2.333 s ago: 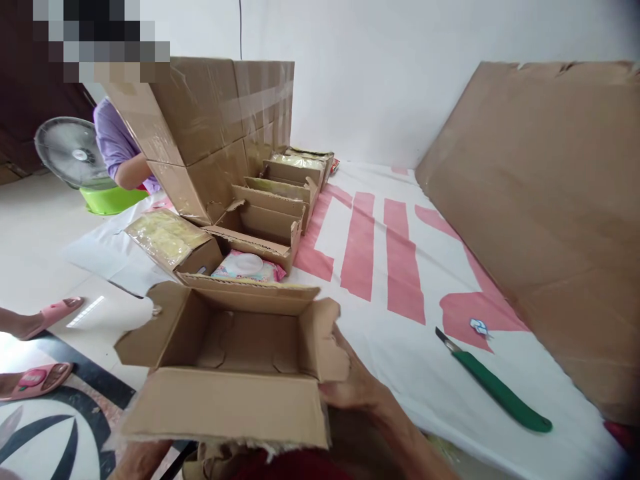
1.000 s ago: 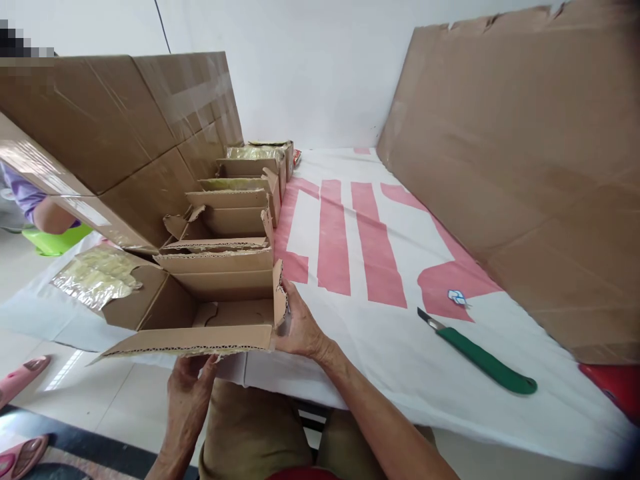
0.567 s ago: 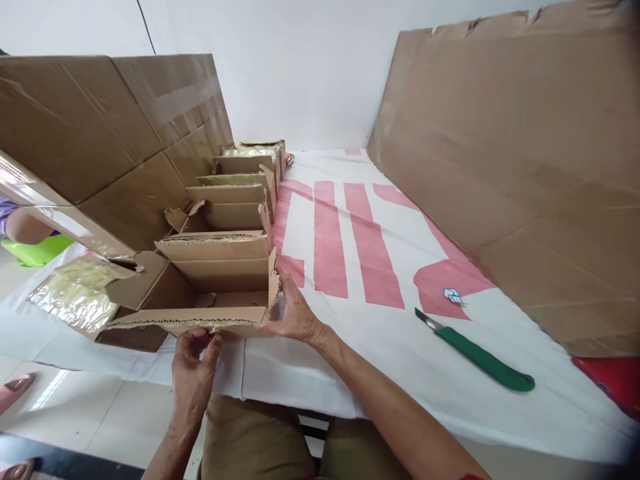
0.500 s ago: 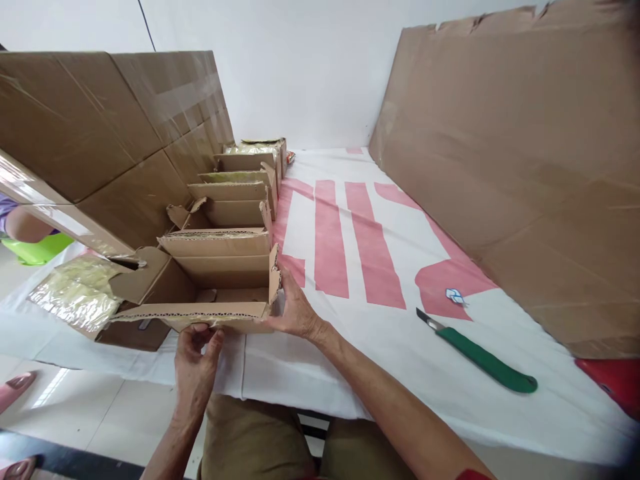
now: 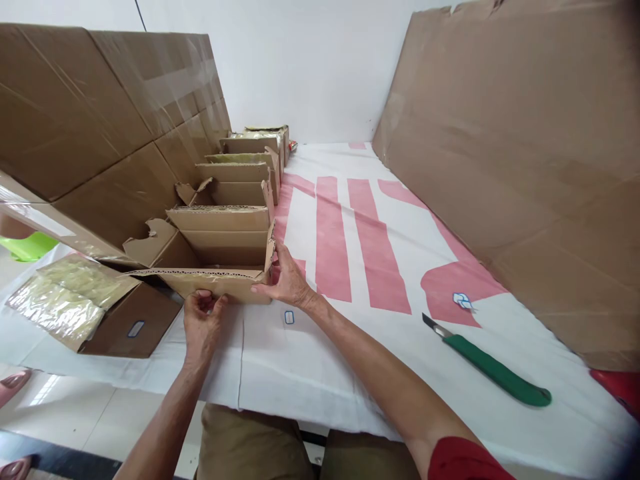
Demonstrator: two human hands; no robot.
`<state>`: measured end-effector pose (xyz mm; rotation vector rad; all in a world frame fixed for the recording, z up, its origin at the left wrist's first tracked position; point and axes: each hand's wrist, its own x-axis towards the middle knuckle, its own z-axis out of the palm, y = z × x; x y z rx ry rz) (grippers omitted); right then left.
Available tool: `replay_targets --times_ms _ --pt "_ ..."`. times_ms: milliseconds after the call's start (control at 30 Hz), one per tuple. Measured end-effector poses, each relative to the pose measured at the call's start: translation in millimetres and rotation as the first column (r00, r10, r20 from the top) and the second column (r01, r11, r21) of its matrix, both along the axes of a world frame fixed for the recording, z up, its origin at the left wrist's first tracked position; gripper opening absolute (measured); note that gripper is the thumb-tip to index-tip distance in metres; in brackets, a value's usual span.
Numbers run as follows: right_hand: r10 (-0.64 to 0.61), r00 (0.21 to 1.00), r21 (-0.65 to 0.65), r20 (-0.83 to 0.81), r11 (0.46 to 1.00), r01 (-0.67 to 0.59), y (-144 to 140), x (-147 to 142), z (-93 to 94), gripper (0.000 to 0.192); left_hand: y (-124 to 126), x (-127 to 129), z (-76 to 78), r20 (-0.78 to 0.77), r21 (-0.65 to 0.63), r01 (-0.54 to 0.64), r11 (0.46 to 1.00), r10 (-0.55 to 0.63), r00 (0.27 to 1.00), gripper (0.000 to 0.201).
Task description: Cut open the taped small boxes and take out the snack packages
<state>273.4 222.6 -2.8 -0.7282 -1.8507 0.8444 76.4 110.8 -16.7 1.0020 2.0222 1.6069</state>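
An open small cardboard box stands at the near end of a row of similar boxes on a white cloth with red bars. My left hand pinches the box's near flap from below at the front. My right hand presses against the box's right front corner, thumb on the side flap. The box's inside is mostly hidden behind the raised near flap.
Big taped cartons are stacked on the left. A box holding a yellowish plastic pack sits at the near left. A green-handled knife lies on the cloth at right, below a large leaning cardboard sheet.
The open box was carried from in front of me onto the cloth and pushed against the row of boxes. Both hands stayed on it, and its near flap has been raised.
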Motion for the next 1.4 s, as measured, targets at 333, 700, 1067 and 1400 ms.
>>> replay_targets --times_ms 333,700,1067,1400 --pt "0.002 1.000 0.025 0.018 1.000 -0.002 28.4 -8.1 -4.0 0.131 32.2 -6.6 1.8 -0.077 0.008 -0.021 1.000 0.022 0.997 0.042" --pt "0.019 0.999 0.004 0.032 1.000 -0.019 39.7 -12.6 3.3 0.127 51.7 -10.3 6.0 -0.068 -0.004 -0.011 1.000 0.011 0.998 0.036" --pt "0.080 0.778 -0.152 0.623 0.988 0.020 -57.3 65.3 2.0 0.027 -24.6 25.5 -6.0 -0.063 -0.042 0.215 0.976 -0.217 0.974 0.042" --pt "0.075 0.631 -0.147 0.772 0.987 0.063 -72.0 46.3 9.0 0.012 -61.7 60.4 -15.3 -0.224 -0.047 0.276 0.960 -0.280 0.934 0.025"
